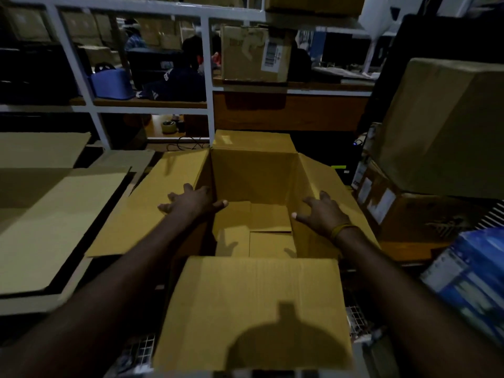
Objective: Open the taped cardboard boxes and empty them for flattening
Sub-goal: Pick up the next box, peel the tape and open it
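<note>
**Open carton, both hands spread on side flaps**

The cardboard box (253, 186) stands open directly in front of the person, all four top flaps folded outward. Its interior shows only the bottom flaps (256, 230), overlapped and lying flat; no contents are visible inside.

The left hand (191, 203) lies palm-down on the left flap (152, 211), fingers spread and straight, thumb reaching over the box's left edge toward the cavity. It grips nothing; the hand is wide.

The right hand (323, 214) lies likewise on the right flap (351, 214), fingers spread, thumb pointing inward over the opening. It also holds nothing. A yellow band (342, 231) sits on that wrist.

The near flap (256, 312) hangs toward the person, below and between both forearms. The far flap (253, 141) stands beyond the fingertips.

Outboard of the left hand lie flattened cardboard sheets (54, 214). Outboard of the right hand stands a stack of closed cartons (441, 126), with blue packaged goods (471, 276) nearer the elbow. Beyond both hands runs white shelving (208, 77) bearing a labelled carton (253, 53).
</note>
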Action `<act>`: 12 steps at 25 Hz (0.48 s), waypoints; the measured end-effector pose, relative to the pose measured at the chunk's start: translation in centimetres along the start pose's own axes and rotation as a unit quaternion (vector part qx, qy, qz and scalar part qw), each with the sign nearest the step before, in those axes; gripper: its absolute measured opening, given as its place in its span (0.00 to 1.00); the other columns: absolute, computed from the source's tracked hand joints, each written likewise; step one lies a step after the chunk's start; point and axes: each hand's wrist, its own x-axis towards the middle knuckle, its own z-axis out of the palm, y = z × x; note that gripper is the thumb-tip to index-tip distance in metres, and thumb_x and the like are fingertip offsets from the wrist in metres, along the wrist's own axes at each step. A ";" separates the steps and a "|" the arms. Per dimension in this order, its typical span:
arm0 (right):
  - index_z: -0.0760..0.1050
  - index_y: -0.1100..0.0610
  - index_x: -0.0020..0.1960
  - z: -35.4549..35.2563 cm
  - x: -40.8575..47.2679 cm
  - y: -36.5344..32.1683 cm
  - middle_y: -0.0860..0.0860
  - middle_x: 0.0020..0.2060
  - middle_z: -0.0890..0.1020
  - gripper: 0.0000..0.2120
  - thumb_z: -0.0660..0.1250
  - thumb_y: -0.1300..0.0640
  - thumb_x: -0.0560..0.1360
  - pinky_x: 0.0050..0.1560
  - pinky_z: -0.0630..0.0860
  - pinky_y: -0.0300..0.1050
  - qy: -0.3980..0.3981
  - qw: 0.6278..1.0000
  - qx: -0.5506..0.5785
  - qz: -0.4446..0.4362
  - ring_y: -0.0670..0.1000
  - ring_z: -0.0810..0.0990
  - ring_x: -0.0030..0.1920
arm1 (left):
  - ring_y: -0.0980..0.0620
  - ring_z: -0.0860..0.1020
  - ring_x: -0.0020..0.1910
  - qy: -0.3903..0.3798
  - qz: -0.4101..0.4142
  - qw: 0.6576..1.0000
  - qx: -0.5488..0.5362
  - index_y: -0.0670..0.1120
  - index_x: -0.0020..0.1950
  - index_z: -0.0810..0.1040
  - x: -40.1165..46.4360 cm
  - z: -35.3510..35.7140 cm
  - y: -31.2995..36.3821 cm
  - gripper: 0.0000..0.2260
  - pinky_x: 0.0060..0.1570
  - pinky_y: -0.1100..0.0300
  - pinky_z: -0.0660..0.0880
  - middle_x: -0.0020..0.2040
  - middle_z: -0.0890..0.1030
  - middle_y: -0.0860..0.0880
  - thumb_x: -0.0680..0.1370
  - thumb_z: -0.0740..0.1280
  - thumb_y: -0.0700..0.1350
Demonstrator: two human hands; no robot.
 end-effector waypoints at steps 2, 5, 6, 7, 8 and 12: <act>0.63 0.46 0.76 -0.3 -2.8 0.7 0.57 0.77 0.58 0.34 0.63 0.33 0.75 0.69 0.67 0.63 -0.003 0.999 0.045 -0.001 0.62 0.62 0.74 | 0.31 0.58 0.74 -0.003 0.018 1.000 -0.021 0.58 0.78 0.59 -2.1 0.4 -1.4 0.39 0.69 0.29 0.58 0.77 0.58 0.41 0.71 0.59 0.75; 0.62 0.45 0.76 -0.4 -7.7 1.5 0.56 0.76 0.61 0.37 0.63 0.30 0.73 0.68 0.68 0.62 -0.001 0.994 0.109 -0.004 0.59 0.64 0.73 | 0.34 0.64 0.73 -0.014 0.066 0.997 -0.043 0.64 0.76 0.61 -5.1 1.1 -3.5 0.52 0.67 0.33 0.65 0.78 0.59 0.43 0.55 0.53 0.86; 0.62 0.45 0.77 -0.4 -9.4 1.6 0.56 0.76 0.60 0.38 0.65 0.31 0.72 0.69 0.67 0.63 -0.007 0.993 0.114 -0.006 0.59 0.63 0.74 | 0.35 0.64 0.73 -0.023 0.078 0.996 -0.037 0.66 0.75 0.61 -5.9 1.5 -4.2 0.55 0.66 0.34 0.67 0.78 0.59 0.44 0.50 0.51 0.87; 0.61 0.44 0.77 -0.4 -10.9 1.5 0.56 0.77 0.59 0.38 0.66 0.32 0.72 0.70 0.65 0.64 -0.014 0.994 0.111 -0.007 0.59 0.60 0.75 | 0.36 0.63 0.73 -0.033 0.086 0.995 -0.026 0.68 0.74 0.62 -6.8 1.8 -4.7 0.57 0.67 0.35 0.66 0.79 0.58 0.46 0.47 0.51 0.88; 0.61 0.43 0.76 -0.4 -12.3 1.2 0.56 0.77 0.57 0.37 0.67 0.33 0.72 0.71 0.64 0.64 -0.019 0.994 0.105 -0.007 0.59 0.58 0.76 | 0.36 0.62 0.74 -0.044 0.092 0.995 -0.017 0.69 0.73 0.62 -7.5 2.1 -5.1 0.57 0.68 0.34 0.65 0.79 0.57 0.47 0.46 0.52 0.88; 0.65 0.41 0.74 -0.2 -15.8 0.0 0.58 0.75 0.60 0.35 0.73 0.39 0.70 0.70 0.66 0.63 -0.013 0.995 0.098 -0.019 0.62 0.58 0.74 | 0.40 0.62 0.75 -0.034 0.124 0.992 0.015 0.66 0.72 0.65 -10.1 2.7 -5.5 0.46 0.71 0.33 0.57 0.76 0.66 0.48 0.56 0.59 0.83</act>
